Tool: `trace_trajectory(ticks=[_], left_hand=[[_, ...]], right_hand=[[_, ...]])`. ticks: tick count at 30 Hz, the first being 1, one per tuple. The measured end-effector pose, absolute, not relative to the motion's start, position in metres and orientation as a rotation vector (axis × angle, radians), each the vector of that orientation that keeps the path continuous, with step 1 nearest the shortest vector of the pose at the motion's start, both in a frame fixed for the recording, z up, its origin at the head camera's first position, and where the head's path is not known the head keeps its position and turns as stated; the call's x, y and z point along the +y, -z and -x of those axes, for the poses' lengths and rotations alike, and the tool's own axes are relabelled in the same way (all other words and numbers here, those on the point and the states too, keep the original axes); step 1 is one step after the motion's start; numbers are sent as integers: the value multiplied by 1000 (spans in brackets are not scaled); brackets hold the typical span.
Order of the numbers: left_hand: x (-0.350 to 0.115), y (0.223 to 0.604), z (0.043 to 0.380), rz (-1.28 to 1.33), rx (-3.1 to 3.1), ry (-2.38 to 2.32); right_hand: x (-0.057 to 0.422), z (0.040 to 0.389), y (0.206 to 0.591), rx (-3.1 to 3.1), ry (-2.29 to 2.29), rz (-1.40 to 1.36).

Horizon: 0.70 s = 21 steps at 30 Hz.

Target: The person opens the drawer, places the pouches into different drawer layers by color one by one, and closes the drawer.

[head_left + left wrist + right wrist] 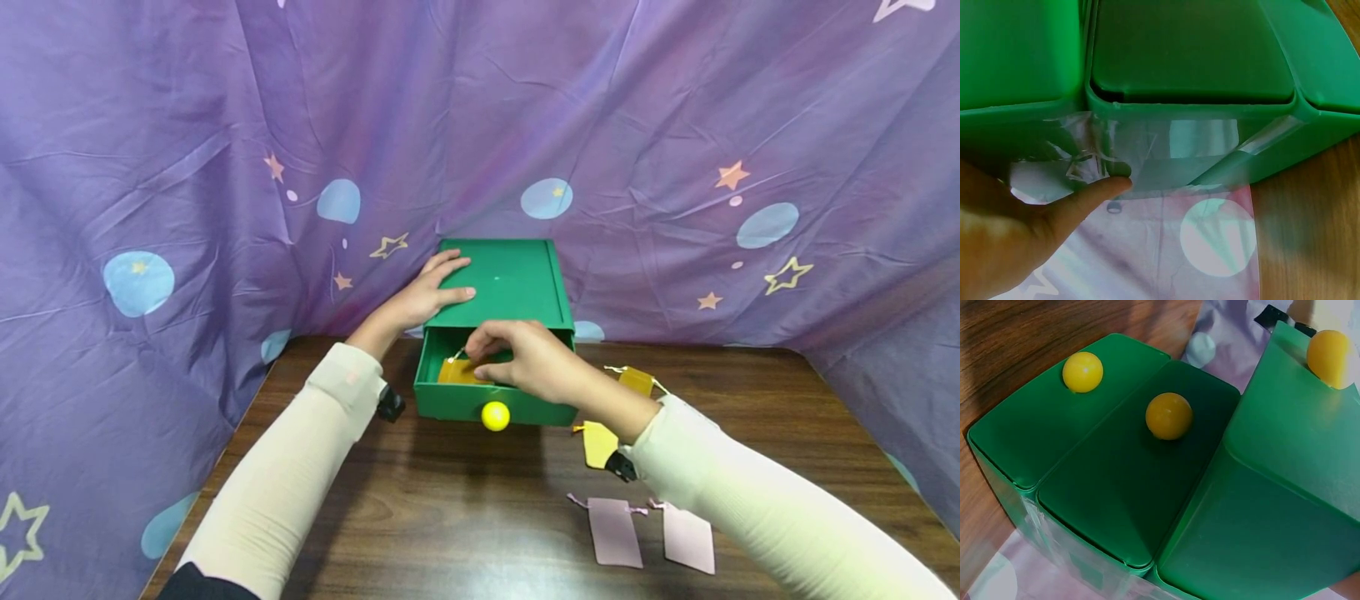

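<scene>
A green drawer cabinet (498, 283) stands at the back of the table, its top drawer (450, 400) pulled out by a round yellow knob (496, 416). My left hand (435, 292) rests on the cabinet's top at the left edge, fingers spread. In the left wrist view, the thumb (1094, 197) lies against clear tape on the cabinet's side. Inside the drawer is a small gold drawstring pouch (453, 372). My right hand (525, 354) reaches over the drawer's front and pinches this pouch between thumb and curled fingers; the hand partly hides it.
Right of the cabinet lie another gold pouch (636, 382), a yellow pouch (600, 446) and two pale pink pouches (615, 533). Below the open drawer, two closed drawers with yellow knobs (1169, 416) show in the right wrist view. A purple star-patterned cloth (637, 125) hangs behind.
</scene>
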<state>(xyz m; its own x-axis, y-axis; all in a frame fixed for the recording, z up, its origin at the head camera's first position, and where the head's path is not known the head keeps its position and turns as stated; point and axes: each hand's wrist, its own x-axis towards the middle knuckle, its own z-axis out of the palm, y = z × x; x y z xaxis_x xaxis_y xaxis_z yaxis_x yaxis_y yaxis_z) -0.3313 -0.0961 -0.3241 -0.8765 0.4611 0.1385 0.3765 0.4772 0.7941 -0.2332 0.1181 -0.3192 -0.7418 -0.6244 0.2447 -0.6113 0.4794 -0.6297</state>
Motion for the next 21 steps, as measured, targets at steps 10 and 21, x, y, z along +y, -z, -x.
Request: trace_trajectory(ticks=[10,21], left_hand=[[-96,324,330,-741,2600,-1380],[-96,324,331,-739,2593,-1377]], right_hand=[[119,231,319,2703,1204,1149],[119,233,318,2692,1238,1126]])
